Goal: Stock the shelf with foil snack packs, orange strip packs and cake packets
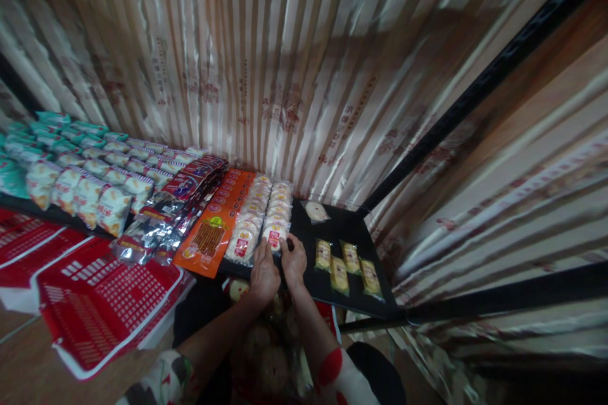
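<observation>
Both of my hands are at the front end of the right-hand row of round white rice crackers (278, 210) in clear wrappers on the black shelf (304, 288). My left hand (264, 271) touches the front packet's lower left side. My right hand (293, 259) has its fingers bent against the right side of that same packet, so the rice cracker packet (274, 235) sits between them. A second row of wrapped rice crackers (244, 237) lies just left. One single wrapped cracker (316, 211) lies apart at the back right.
Several small yellow packets (339, 275) lie on the right. Leftward are an orange snack bag (228, 202), dark shiny bags (185, 193), white snack bags (114, 209) and green bags (14, 177). A red basket (109, 294) stands below. A black frame post (456, 107) slants at the right.
</observation>
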{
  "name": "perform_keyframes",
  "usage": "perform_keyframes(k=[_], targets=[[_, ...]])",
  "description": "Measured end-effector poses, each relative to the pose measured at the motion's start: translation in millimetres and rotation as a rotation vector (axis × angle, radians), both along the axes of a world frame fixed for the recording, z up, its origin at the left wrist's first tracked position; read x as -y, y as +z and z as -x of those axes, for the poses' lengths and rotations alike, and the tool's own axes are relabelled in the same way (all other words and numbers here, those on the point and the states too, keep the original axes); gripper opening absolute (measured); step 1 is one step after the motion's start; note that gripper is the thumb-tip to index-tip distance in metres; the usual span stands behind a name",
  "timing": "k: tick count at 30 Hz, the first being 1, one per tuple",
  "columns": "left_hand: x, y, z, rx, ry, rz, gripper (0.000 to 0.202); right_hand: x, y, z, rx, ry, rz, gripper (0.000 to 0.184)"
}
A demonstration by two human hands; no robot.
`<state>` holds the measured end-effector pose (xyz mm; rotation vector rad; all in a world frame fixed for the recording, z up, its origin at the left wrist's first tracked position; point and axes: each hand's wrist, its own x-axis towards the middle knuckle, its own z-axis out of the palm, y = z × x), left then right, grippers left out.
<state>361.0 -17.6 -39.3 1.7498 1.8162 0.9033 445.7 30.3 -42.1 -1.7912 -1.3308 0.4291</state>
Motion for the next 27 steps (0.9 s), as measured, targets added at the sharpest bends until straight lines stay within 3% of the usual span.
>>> perform_keyframes(k=[20, 27], targets=[[-4.4, -4.2, -0.6, -0.027, -0.015, -0.022, 0.065, 3.4, 3.0, 7.1, 0.143, -0.007, 0.005, 0.037], [-2.2, 1.1, 1.6, -0.058, -0.043, 0.004, 0.064, 5.7, 5.4, 8.2, 0.127, 0.006, 0.032, 0.039]])
